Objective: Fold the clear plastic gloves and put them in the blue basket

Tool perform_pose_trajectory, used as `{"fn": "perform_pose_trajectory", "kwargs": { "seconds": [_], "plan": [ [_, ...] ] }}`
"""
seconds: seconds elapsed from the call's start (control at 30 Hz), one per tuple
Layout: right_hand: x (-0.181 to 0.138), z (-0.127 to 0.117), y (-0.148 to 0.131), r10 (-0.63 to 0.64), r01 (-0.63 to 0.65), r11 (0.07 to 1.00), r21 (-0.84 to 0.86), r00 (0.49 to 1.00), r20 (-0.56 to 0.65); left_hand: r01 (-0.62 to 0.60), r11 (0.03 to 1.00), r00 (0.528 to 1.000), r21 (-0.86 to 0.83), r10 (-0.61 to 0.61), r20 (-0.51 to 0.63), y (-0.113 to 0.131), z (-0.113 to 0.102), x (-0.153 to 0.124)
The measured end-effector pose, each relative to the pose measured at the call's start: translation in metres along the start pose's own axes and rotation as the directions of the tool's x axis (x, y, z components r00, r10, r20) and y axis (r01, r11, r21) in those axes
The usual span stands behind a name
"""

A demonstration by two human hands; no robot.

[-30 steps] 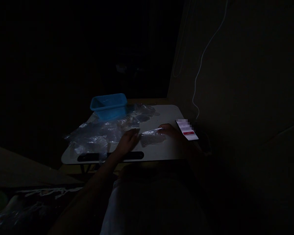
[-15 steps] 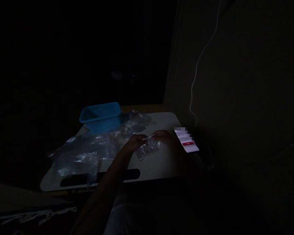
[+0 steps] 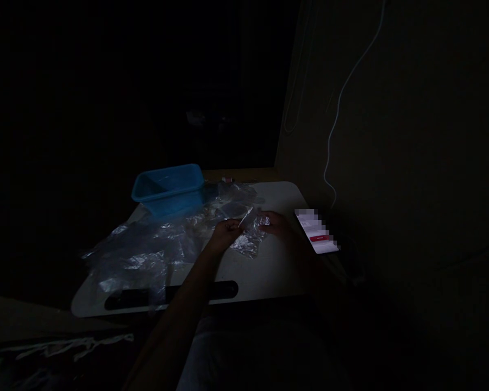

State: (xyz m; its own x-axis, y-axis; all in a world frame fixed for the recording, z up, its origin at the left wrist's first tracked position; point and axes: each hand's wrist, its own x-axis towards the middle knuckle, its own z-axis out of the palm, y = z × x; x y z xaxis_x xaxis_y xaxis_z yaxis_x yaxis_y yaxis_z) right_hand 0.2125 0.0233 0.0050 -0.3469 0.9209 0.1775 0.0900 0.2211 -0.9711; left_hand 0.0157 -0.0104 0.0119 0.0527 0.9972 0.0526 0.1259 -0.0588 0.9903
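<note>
A small clear plastic bag point(image 3: 248, 242) hangs between my two hands above the white table point(image 3: 269, 271). On its left side my left hand point(image 3: 227, 233) pinches it near the top edge. My right hand point(image 3: 275, 224) grips the other side, its fingers dim in the low light. More crumpled clear plastic bags point(image 3: 146, 252) lie spread over the left part of the table. Behind them stands a blue plastic basin point(image 3: 173, 198); I cannot make out anything inside it.
A lit phone point(image 3: 318, 233) lies at the table's right edge. A white cable point(image 3: 330, 136) runs down the wall behind it. A dark slot point(image 3: 222, 289) is cut along the table's front edge. The surroundings are very dark.
The bag's top edge has turned from nearly level to steeply slanted between my hands. My right hand has shifted slightly, and the view has moved a little.
</note>
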Motion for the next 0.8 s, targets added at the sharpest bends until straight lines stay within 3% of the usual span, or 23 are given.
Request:
{"fn": "perform_pose_trajectory", "kwargs": {
  "seconds": [0.13,0.23,0.57,0.8],
  "plan": [
    [0.000,0.001,-0.004,0.007,-0.002,0.994,0.109,0.999,-0.043,0.042,0.999,0.988,-0.012,-0.040,0.147,0.003,0.000,-0.003],
    [0.000,0.004,-0.009,0.025,-0.015,0.988,0.154,0.998,-0.058,0.027,1.000,0.980,-0.006,-0.025,0.196,0.004,0.001,-0.005],
    [-0.005,0.018,-0.020,-0.001,0.002,0.988,0.157,1.000,-0.008,0.008,1.000,0.999,-0.026,-0.007,0.035,0.000,0.001,-0.001],
    [-0.005,0.017,-0.014,0.109,-0.109,0.988,0.109,0.994,0.002,-0.005,0.999,1.000,-0.048,0.005,0.000,0.003,0.001,-0.003]
  ]
}}
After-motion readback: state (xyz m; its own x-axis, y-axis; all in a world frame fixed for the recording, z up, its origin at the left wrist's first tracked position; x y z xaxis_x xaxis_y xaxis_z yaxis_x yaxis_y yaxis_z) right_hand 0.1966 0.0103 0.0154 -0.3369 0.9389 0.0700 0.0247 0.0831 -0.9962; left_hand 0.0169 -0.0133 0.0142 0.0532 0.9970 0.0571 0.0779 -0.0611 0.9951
